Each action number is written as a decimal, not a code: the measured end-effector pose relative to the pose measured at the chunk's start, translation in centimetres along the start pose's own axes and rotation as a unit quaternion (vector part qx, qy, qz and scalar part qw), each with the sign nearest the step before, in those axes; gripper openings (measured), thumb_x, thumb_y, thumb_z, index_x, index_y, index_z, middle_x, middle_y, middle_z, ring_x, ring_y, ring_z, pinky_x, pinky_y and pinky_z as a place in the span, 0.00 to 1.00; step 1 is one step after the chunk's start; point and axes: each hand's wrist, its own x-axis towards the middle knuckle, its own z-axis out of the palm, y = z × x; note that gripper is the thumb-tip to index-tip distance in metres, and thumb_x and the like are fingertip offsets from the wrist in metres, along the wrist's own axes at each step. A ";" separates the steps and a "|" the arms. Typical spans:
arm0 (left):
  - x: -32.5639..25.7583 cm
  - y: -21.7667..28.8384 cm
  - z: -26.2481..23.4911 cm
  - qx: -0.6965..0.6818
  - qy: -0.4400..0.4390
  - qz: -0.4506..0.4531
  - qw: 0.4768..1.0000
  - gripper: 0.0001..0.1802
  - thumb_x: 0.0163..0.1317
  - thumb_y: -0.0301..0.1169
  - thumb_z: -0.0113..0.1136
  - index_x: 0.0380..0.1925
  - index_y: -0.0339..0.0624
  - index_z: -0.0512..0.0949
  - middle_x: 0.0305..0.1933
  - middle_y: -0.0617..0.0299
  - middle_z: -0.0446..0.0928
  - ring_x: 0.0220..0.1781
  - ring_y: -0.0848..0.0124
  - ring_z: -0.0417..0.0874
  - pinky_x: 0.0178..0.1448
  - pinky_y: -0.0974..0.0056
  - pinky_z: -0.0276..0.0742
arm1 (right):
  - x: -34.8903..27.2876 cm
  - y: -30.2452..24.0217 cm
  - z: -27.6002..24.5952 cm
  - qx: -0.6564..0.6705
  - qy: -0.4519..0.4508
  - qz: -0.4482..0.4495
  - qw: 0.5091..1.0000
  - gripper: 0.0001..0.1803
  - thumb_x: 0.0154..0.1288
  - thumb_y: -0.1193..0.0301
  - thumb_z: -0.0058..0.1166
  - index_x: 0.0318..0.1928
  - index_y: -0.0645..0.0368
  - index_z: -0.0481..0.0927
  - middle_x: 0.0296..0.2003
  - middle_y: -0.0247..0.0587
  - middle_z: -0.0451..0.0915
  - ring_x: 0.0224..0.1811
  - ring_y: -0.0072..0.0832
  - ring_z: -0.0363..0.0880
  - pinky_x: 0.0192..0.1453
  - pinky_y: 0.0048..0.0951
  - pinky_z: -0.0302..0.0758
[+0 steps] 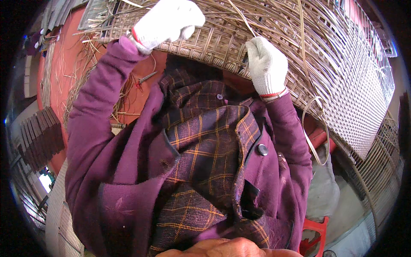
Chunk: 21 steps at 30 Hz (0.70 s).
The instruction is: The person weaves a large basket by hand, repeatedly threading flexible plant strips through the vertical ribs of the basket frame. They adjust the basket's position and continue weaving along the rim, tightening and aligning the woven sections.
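A large woven rattan panel [274, 38] fills the upper half of the view, tilted in front of me. My left hand [169, 19], in a white knit glove, is closed at the panel's upper left, gripping thin cane strips there. My right hand [267, 64], also gloved, presses against the panel's lower edge with fingers curled around a cane strand [242, 19] that runs up and away from it. Loose cane strips [314, 128] loop down from the panel on the right. My purple sleeves and plaid shirt cover the middle of the view.
Red-handled pliers [143, 80] lie on the red floor [64, 55] under the panel. Loose fibres [81, 81] are scattered at left beside a stack of dark slats [43, 132]. A finished woven frame [381, 150] stands at right, and a red stool [314, 237] sits at the lower right.
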 end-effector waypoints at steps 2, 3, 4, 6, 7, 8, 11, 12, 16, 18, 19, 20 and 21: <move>-0.6 -0.5 1.3 -0.138 -0.106 0.138 0.975 0.19 0.76 0.41 0.65 0.57 0.42 0.89 0.25 0.69 0.81 0.19 0.82 0.76 0.23 0.73 0.70 | 0.1 0.4 -0.3 0.000 -0.003 0.004 1.000 0.05 0.72 0.67 0.68 0.39 0.54 0.87 0.32 0.49 0.86 0.35 0.53 0.88 0.39 0.46 0.82; -0.6 -0.8 3.0 -0.204 -0.153 0.068 0.965 0.20 0.76 0.39 0.65 0.61 0.42 0.88 0.22 0.70 0.80 0.17 0.82 0.74 0.22 0.73 0.69 | 0.1 0.6 -0.6 0.001 -0.005 0.019 1.000 0.05 0.72 0.67 0.68 0.40 0.54 0.87 0.32 0.49 0.86 0.36 0.53 0.88 0.39 0.46 0.83; -0.3 -1.2 4.4 -0.201 -0.169 0.027 0.964 0.21 0.76 0.36 0.64 0.64 0.42 0.87 0.24 0.69 0.82 0.17 0.82 0.75 0.22 0.75 0.70 | -0.1 0.7 -1.0 -0.012 -0.031 0.023 0.999 0.05 0.73 0.67 0.67 0.40 0.54 0.87 0.33 0.50 0.87 0.37 0.52 0.88 0.40 0.46 0.83; 1.4 -1.8 7.5 -0.071 -0.155 0.008 0.985 0.22 0.77 0.35 0.60 0.66 0.41 0.85 0.22 0.64 0.82 0.15 0.78 0.75 0.21 0.70 0.72 | -0.6 0.8 -1.4 -0.013 -0.055 0.027 0.998 0.05 0.73 0.67 0.67 0.41 0.54 0.87 0.34 0.50 0.87 0.38 0.52 0.88 0.42 0.46 0.83; 2.4 -1.9 8.8 -0.040 -0.148 0.059 0.986 0.22 0.77 0.35 0.59 0.66 0.40 0.85 0.21 0.62 0.82 0.15 0.76 0.76 0.21 0.68 0.72 | -0.8 0.8 -1.7 -0.010 -0.067 0.022 0.997 0.06 0.73 0.67 0.67 0.41 0.55 0.87 0.34 0.50 0.87 0.39 0.52 0.89 0.42 0.45 0.83; 3.6 -1.8 9.7 0.045 -0.117 0.160 0.979 0.21 0.76 0.35 0.59 0.63 0.40 0.86 0.20 0.61 0.82 0.15 0.75 0.76 0.21 0.67 0.72 | -1.0 0.8 -1.9 -0.006 -0.059 0.017 0.998 0.06 0.74 0.66 0.66 0.43 0.55 0.88 0.35 0.51 0.87 0.40 0.52 0.89 0.44 0.45 0.83; 5.9 -0.8 10.3 0.162 -0.128 0.322 0.924 0.17 0.74 0.36 0.60 0.54 0.40 0.89 0.19 0.60 0.82 0.14 0.74 0.77 0.21 0.66 0.73 | -1.2 0.5 -2.4 -0.015 -0.056 0.048 0.997 0.07 0.74 0.66 0.66 0.45 0.55 0.89 0.37 0.51 0.88 0.41 0.52 0.89 0.45 0.44 0.84; 6.4 -0.5 9.6 0.146 -0.210 0.225 0.940 0.16 0.74 0.36 0.60 0.50 0.40 0.90 0.19 0.60 0.82 0.15 0.74 0.77 0.21 0.66 0.73 | -1.1 0.3 -2.5 0.002 -0.051 0.036 0.998 0.07 0.74 0.66 0.66 0.46 0.55 0.89 0.38 0.51 0.88 0.42 0.52 0.89 0.45 0.44 0.84; 6.4 0.1 8.2 0.036 -0.257 0.026 0.966 0.16 0.72 0.41 0.60 0.37 0.41 0.89 0.22 0.61 0.84 0.16 0.76 0.77 0.20 0.67 0.72 | -0.7 -0.1 -2.4 0.057 -0.043 0.036 0.997 0.08 0.75 0.66 0.64 0.48 0.55 0.89 0.40 0.51 0.89 0.43 0.52 0.90 0.46 0.44 0.84; 6.5 -0.1 8.2 0.059 -0.253 0.147 0.954 0.17 0.73 0.43 0.59 0.35 0.41 0.88 0.22 0.61 0.84 0.16 0.75 0.78 0.20 0.66 0.72 | -0.6 -0.1 -2.1 0.060 -0.054 0.022 0.996 0.08 0.76 0.65 0.63 0.47 0.54 0.89 0.39 0.51 0.89 0.42 0.52 0.90 0.46 0.45 0.83; 6.6 -0.3 8.4 0.118 -0.237 0.233 0.936 0.17 0.74 0.43 0.59 0.35 0.41 0.87 0.22 0.61 0.84 0.16 0.75 0.78 0.20 0.65 0.73 | -0.5 -0.1 -2.0 0.046 -0.080 0.044 0.995 0.08 0.76 0.65 0.63 0.46 0.54 0.89 0.38 0.52 0.88 0.42 0.52 0.89 0.46 0.45 0.83; 6.8 -0.4 8.6 0.176 -0.219 0.316 0.906 0.18 0.74 0.43 0.59 0.34 0.42 0.86 0.22 0.61 0.85 0.16 0.74 0.78 0.21 0.65 0.73 | -0.5 -0.1 -1.8 0.040 -0.104 0.052 0.992 0.08 0.76 0.65 0.63 0.45 0.54 0.89 0.37 0.52 0.88 0.41 0.53 0.89 0.45 0.46 0.83; 7.1 -0.6 8.8 0.162 -0.253 0.283 0.911 0.18 0.74 0.43 0.58 0.33 0.42 0.85 0.23 0.61 0.85 0.16 0.74 0.79 0.21 0.64 0.73 | -0.5 -0.1 -1.8 0.028 -0.126 0.075 0.989 0.08 0.75 0.64 0.64 0.44 0.54 0.88 0.37 0.52 0.88 0.41 0.53 0.89 0.45 0.46 0.82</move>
